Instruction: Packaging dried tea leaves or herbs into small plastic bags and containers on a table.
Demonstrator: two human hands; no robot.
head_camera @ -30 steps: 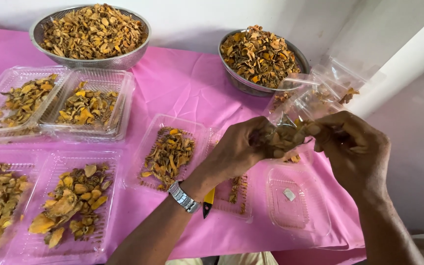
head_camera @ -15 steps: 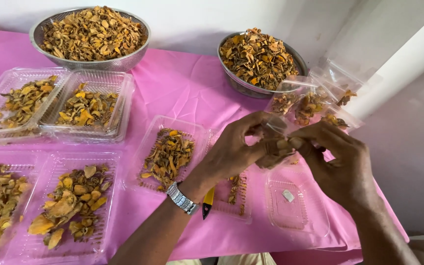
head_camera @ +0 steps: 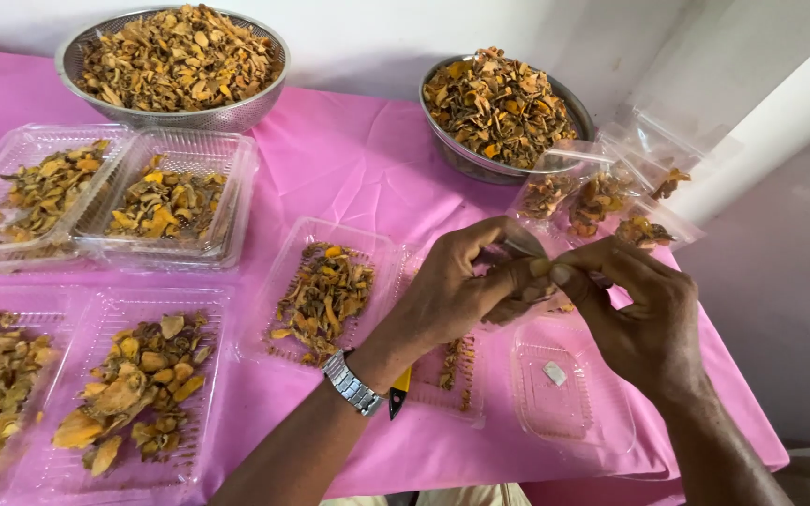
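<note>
Head | small bag (head_camera: 527, 281) (mostly hidden) | axis unclear | both hands' fingers (head_camera: 555, 274) pinch it

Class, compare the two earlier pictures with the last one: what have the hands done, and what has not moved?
The left hand and right hand have drawn closer together and lower, fingertips now pinching the same small clear bag, which is mostly hidden between them. The two metal bowls, the clear trays of dried pieces and the filled bags on the pink cloth stayed put.

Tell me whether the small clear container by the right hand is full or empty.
Nearly empty: the small clear container holds only one small white piece; its clear bottom otherwise shows bare.
</note>
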